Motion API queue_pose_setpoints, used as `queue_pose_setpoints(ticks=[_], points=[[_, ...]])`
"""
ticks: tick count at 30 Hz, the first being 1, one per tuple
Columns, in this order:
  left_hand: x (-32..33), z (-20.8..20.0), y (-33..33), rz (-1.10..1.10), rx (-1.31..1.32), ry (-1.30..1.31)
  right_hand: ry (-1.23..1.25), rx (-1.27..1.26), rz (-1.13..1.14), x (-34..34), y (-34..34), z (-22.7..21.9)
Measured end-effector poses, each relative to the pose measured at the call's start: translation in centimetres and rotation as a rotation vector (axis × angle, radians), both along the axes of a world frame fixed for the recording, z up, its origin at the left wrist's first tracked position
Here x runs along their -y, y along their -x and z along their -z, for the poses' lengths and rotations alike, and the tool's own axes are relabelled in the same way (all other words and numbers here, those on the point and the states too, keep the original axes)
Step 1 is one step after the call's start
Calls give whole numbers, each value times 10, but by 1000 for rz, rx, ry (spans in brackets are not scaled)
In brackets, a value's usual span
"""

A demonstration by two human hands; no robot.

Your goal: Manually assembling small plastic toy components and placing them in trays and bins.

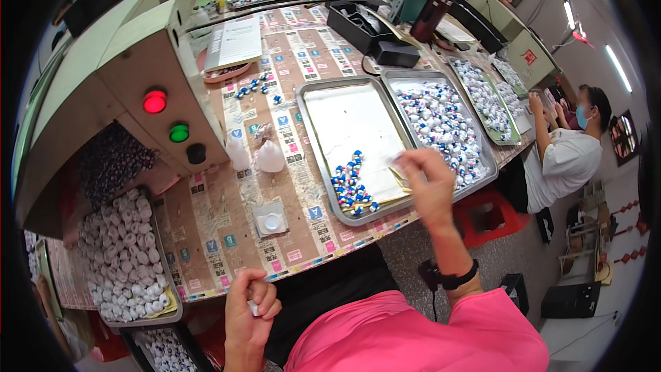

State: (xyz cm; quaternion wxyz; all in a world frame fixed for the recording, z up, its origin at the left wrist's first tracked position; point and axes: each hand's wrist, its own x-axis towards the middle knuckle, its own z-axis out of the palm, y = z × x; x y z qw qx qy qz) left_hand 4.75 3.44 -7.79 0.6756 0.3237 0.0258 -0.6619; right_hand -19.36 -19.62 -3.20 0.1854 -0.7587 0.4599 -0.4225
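In front of my body, near the table's front edge, my left hand [252, 301] is closed around a small white piece [254, 308], mostly covered by the fingers. My right hand [428, 180] hovers over the right front part of a grey metal tray [311, 141]. Its fingers are bent and smeared by motion, so whether they hold anything is unclear. White paper [354, 120] lines that tray, and small round blue-and-white pieces [350, 186] with gold bits lie in its front left corner. Beside it, a second tray [490, 158] is heaped with white pieces [437, 120] showing blue.
At left stands a beige machine [131, 62] with red and green lights; a tray of white balls [124, 255] sits below it. A white bottle [270, 157] and small white dish [273, 222] stand mid-table. A black box [358, 26] lies behind. A masked person [568, 141] sits at right.
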Motion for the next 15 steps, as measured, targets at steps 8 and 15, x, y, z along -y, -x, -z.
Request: queue_pose_setpoints(ticks=[8,15], points=[[7,-20,3,-103,-34,12,129,-120,475,84,123,28],[10,-15,8,-58,-36,9,119,-132,115,39,56,20]])
